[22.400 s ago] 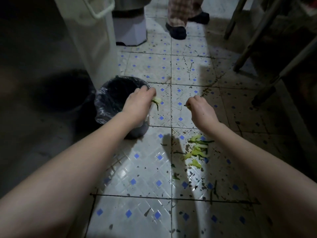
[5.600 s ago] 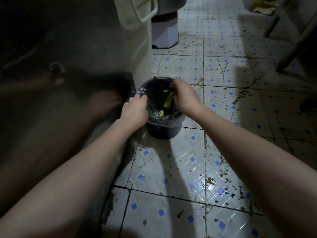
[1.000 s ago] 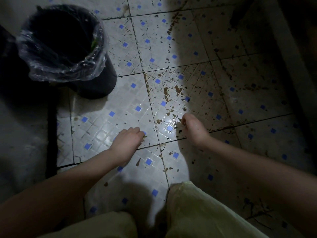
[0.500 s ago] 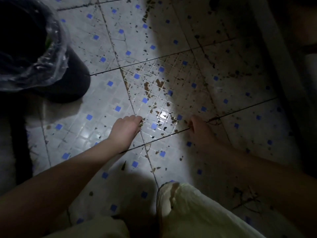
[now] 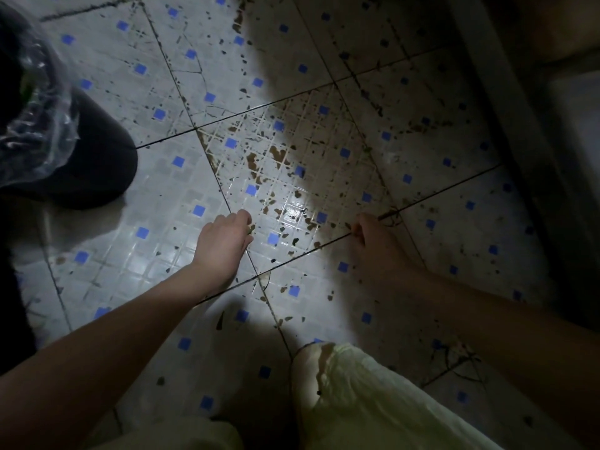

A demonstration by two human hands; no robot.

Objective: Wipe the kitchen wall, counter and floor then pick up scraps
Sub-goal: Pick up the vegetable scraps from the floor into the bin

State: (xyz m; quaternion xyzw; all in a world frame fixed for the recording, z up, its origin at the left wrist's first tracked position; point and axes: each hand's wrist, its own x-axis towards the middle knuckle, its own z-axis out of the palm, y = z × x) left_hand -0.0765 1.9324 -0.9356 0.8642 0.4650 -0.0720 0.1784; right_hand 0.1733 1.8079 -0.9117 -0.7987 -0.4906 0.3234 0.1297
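Head view: I crouch over the floor [image 5: 156,203]. My left hand [image 5: 224,243] is knuckles-up, its fingers [image 5: 240,219] curled down onto the tile with the tips touching a small greenish scrap [image 5: 252,227]. I cannot tell whether they have it pinched. My right hand [image 5: 373,245] sits in shadow at a grout line with its fingers bunched together, and whether they hold anything is hidden. The brown flecks [image 5: 279,153] I'm after lie scattered across the lit tile between and beyond my hands. The lined bin [image 5: 81,170] stands well off to my left. The risks, as I judge them: the flecks look wet and flat, so they may smear or crumble rather than lift. The dim light could make me miss bits in the shadow. Anything gathered may drop on the way to the bin.
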